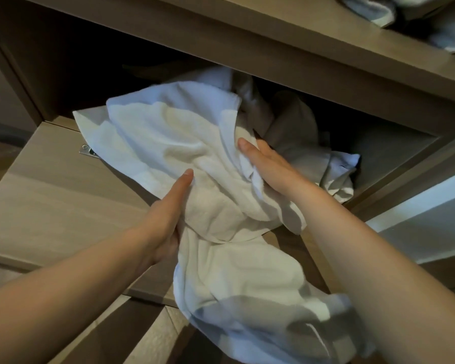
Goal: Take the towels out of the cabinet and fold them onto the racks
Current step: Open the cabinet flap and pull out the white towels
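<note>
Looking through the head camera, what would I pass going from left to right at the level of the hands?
Open cabinet door → metal hinge → left hand → right hand → crumpled towel inside the cabinet → cabinet frame. The white towel that both hands grip spans the middle.

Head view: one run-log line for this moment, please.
step: towel removal | left hand: grips white towel | right hand: grips white towel | white towel: partly out of cabinet, lower end hanging

One towel (184, 143) hung half out of the cabinet compartment (392, 151), between your left hand (166, 222) and right hand (271, 166); further towels (373, 11) on the shelf (326, 48) above.
</note>
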`<control>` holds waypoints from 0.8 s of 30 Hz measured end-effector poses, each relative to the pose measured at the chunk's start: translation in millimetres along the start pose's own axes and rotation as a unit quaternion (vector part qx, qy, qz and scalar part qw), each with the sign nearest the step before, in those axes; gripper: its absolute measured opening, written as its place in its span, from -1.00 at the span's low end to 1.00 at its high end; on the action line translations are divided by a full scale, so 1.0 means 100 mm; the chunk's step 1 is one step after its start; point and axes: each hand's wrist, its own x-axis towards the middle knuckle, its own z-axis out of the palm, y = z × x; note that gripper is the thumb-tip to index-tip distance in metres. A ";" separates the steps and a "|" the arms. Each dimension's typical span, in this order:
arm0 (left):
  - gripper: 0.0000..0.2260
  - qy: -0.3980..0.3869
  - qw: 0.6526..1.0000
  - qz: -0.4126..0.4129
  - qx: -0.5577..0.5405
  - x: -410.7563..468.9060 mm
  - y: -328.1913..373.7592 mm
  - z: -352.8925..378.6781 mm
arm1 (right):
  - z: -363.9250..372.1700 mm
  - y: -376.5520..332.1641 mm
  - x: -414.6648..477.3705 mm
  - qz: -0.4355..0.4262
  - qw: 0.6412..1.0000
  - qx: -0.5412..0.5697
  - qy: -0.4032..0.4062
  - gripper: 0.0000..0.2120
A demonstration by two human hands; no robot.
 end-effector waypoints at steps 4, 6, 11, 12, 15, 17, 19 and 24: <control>-0.57 -0.064 0.996 0.020 -0.065 -0.03 0.13 0.15 | 0.00 0.02 -0.05 -0.022 0.999 0.025 -0.021 -0.39; -0.56 -0.074 0.991 0.032 -0.111 -0.03 0.26 0.24 | 0.02 -0.01 -0.10 -0.043 0.998 0.040 -0.034 -0.42; -0.57 -0.053 0.981 0.075 -0.173 -0.06 0.50 0.44 | -0.12 -0.30 -0.23 -0.129 0.982 0.132 -0.034 -0.43; -0.58 -0.055 0.979 0.085 -0.179 -0.08 0.52 0.46 | -0.17 -0.37 -0.25 -0.139 0.981 0.132 -0.036 -0.37; -0.63 -0.067 0.974 0.111 -0.185 -0.17 0.59 0.46 | -0.24 -0.51 -0.36 -0.159 0.975 0.143 -0.062 -0.23; -0.67 -0.070 0.974 0.120 -0.177 -0.25 0.63 0.44 | -0.26 -0.54 -0.49 -0.183 0.972 0.129 -0.075 -0.17; -0.71 -0.079 0.973 0.129 -0.174 -0.32 0.65 0.44 | -0.28 -0.56 -0.62 -0.201 0.974 0.080 -0.068 -0.05; -0.78 -0.072 0.970 0.130 -0.190 -0.41 0.70 0.49 | -0.23 -0.59 -0.93 -0.157 0.979 -0.131 -0.022 0.37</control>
